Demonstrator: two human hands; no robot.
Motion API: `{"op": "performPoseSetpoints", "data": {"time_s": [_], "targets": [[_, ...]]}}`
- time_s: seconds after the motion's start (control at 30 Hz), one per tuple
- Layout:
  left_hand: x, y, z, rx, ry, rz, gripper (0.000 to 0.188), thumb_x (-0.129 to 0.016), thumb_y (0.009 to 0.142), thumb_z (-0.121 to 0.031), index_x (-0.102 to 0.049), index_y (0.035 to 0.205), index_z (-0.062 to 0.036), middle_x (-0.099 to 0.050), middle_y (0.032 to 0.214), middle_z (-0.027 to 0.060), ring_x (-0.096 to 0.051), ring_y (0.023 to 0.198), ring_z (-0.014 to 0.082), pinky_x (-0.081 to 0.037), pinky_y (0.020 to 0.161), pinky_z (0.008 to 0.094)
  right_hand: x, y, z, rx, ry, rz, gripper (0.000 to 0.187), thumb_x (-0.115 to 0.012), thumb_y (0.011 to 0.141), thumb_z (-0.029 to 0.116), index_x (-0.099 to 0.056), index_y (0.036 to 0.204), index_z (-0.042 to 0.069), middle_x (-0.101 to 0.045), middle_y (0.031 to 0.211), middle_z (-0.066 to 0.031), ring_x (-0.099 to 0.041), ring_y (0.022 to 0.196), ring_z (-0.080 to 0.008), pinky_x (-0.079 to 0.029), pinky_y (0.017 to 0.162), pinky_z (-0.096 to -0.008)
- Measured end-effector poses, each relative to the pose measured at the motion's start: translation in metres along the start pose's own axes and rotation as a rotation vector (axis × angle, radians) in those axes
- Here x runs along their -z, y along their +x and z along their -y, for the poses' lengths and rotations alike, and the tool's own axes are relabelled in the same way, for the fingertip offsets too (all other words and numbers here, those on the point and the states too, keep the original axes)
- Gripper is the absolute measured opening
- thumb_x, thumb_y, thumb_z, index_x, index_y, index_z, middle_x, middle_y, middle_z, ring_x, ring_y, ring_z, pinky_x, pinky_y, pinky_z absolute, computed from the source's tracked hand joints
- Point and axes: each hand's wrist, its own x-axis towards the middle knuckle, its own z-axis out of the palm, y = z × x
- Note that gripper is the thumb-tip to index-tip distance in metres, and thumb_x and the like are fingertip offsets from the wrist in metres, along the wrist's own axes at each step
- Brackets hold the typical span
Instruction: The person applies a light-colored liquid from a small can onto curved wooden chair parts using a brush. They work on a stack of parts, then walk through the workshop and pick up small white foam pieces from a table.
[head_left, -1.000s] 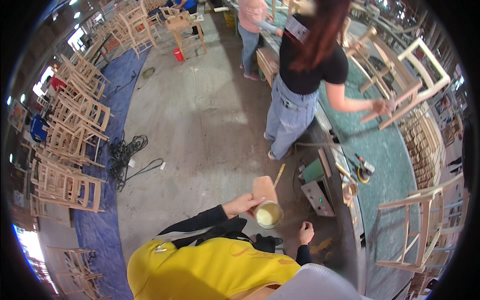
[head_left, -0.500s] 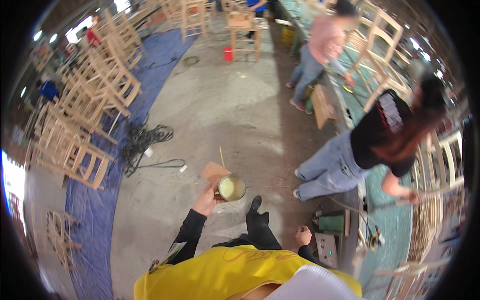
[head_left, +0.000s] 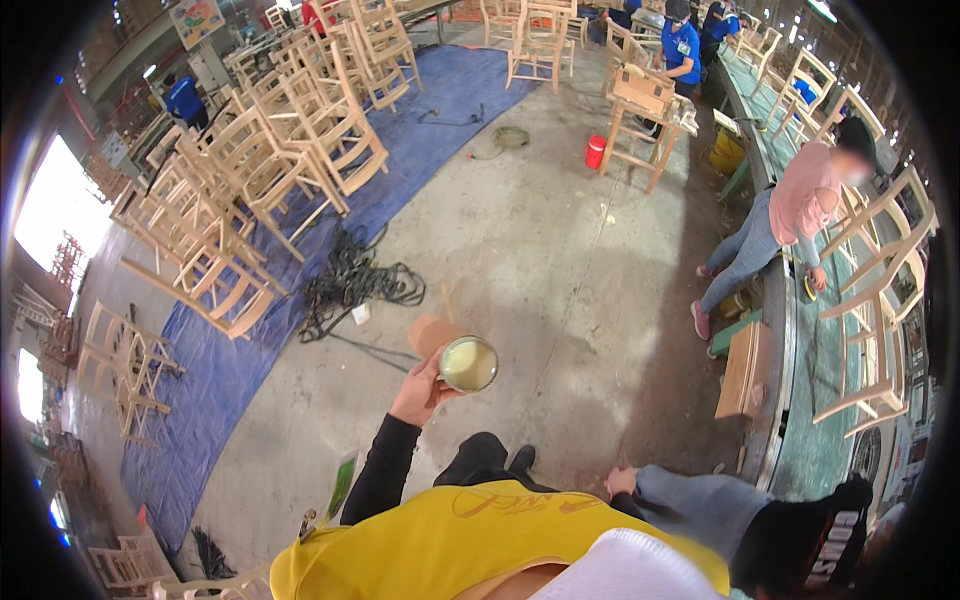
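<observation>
My left hand (head_left: 416, 394) is closed around a round, clear-rimmed cup (head_left: 468, 363) with pale cream-coloured stuff in it, held out in front of my body. Behind the cup a flat reddish-brown piece (head_left: 430, 336) sticks out by my fingers, along with a thin light stick (head_left: 448, 298), blurred; how these two are held is hidden. Low at my right side, my right hand (head_left: 620, 482) hangs with its fingers curled and nothing seen in them. It is near the jeans of a co-worker (head_left: 700, 505).
A tangle of black cable (head_left: 360, 280) lies ahead on the left, beside a blue tarp (head_left: 215, 400) with stacked wooden chairs (head_left: 240, 180). Along the right runs a green-topped bench (head_left: 815, 450) with chairs; a co-worker in pink (head_left: 800, 200) stands at it. Farther ahead is a red bucket (head_left: 596, 152).
My view has moved forward and turned right. The near co-worker has slipped to the lower right, beside me. My left hand still holds the cup.
</observation>
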Motion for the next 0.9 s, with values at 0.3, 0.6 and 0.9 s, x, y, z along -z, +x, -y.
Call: {"op": "performPoseSetpoints", "data": {"time_s": [0.3,0.6,0.9], "targets": [[0.05,0.233,-0.107,-0.112,-0.156,-0.177,0.043,-0.04,0.101,-0.034,-0.045,0.132,-0.0044,-0.062,0.114,0.0087,-0.066,0.094,0.0216,-0.057,0.076,0.0379,-0.068,0.125,0.497,0.687,0.035,0.145,0.02,-0.06,0.085,0.018,-0.062,0.089,-0.002,-0.067,0.065,-0.0107,-0.068,0.06,-0.0194,-0.052,0.058,-0.0317],[0.086,0.49,-0.31,-0.309,0.115,-0.08,0.043,-0.037,0.102,-0.032,-0.047,0.131,-0.0012,-0.059,0.118,0.0091,-0.065,0.096,0.0191,-0.058,0.076,0.0334,-0.146,0.232,0.624,0.484,-0.111,0.115,0.021,-0.057,0.084,0.017,-0.069,0.088,0.0,-0.068,0.065,-0.0113,-0.068,0.059,-0.0184,-0.053,0.059,-0.0328],[0.114,0.73,-0.449,-0.302,0.164,-0.215,0.042,-0.031,0.101,-0.023,-0.043,0.135,-0.0026,-0.056,0.128,0.0093,-0.059,0.111,0.022,-0.052,0.089,0.0378,-0.198,0.28,0.812,0.13,-0.173,0.316,0.027,-0.058,0.079,0.012,-0.065,0.099,-0.005,-0.07,0.078,-0.0168,-0.07,0.069,-0.0238,-0.055,0.057,-0.0324]]}}
